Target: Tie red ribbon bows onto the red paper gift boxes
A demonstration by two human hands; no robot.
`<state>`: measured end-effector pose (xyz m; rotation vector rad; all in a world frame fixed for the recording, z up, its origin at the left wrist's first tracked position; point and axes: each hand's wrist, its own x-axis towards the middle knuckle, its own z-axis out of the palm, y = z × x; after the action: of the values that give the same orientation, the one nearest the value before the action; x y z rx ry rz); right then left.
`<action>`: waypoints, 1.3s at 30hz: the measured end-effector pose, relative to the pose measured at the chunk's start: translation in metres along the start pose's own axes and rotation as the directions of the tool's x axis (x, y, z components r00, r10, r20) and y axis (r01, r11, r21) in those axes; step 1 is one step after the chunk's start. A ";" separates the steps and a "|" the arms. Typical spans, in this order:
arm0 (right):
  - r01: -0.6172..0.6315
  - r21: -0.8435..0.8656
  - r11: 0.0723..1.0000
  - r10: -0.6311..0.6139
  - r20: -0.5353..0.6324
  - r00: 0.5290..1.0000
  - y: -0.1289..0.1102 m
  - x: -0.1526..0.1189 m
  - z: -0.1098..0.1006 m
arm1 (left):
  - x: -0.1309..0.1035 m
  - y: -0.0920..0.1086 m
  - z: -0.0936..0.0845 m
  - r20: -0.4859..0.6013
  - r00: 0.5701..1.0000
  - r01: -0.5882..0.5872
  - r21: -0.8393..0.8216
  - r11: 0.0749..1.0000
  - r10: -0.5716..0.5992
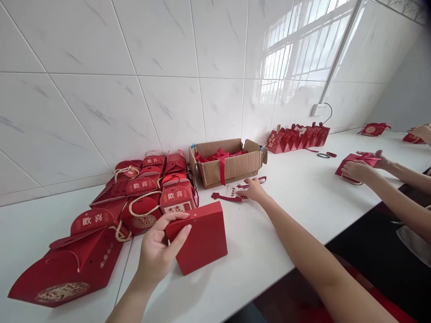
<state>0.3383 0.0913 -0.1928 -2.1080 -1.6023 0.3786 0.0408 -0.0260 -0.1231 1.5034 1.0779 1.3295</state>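
Note:
My left hand (158, 249) grips a plain red gift box (205, 237) by its upper left edge, thumb in front and fingers over the top. Two small holes show near the box's top edge, and it is held tilted at the table. My right hand (254, 190) is further back, its fingers closed on a white and red paper tag (232, 191) lying on the table. A dark red strap with a flower-shaped end (217, 196) lies beside the tag. The right fingertips are partly hidden.
Several finished red gift boxes (144, 186) with rope handles crowd the left. A cardboard box (232, 168) of red ribbon stands against the wall. Further right are a row of red boxes (299, 138), a black ring (323, 155) and a co-worker's hands (360, 172) holding a red box.

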 end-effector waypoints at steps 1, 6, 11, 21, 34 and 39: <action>0.007 -0.018 1.000 -0.007 0.008 1.000 0.000 0.000 0.000 | -0.002 0.001 0.001 -0.002 1.000 0.013 -0.007 1.000 -0.013; 0.062 -0.099 0.993 -0.057 0.057 0.997 -0.002 -0.001 0.001 | -0.002 0.002 0.002 -0.004 1.000 -0.004 0.039 0.999 0.004; 0.067 -0.143 0.987 -0.060 0.051 0.997 -0.003 -0.003 0.003 | -0.001 0.001 0.003 0.013 0.999 0.029 -0.002 1.000 -0.029; 0.029 -0.098 0.995 -0.034 -0.057 0.998 -0.002 0.000 -0.002 | 0.005 -0.009 -0.008 0.098 0.995 0.019 0.048 0.999 -0.024; 0.021 -0.106 0.994 -0.033 -0.111 0.993 -0.003 -0.004 -0.008 | 0.004 -0.009 -0.006 0.053 0.997 0.048 -0.008 0.999 -0.047; 0.012 -0.042 0.999 -0.017 -0.111 0.994 -0.001 -0.002 -0.008 | 0.008 -0.016 -0.010 0.088 0.996 -0.004 0.040 0.999 0.000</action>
<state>0.3409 0.0880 -0.1858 -2.1081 -1.5727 0.2206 0.0306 -0.0132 -0.1357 1.5782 1.0532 1.2373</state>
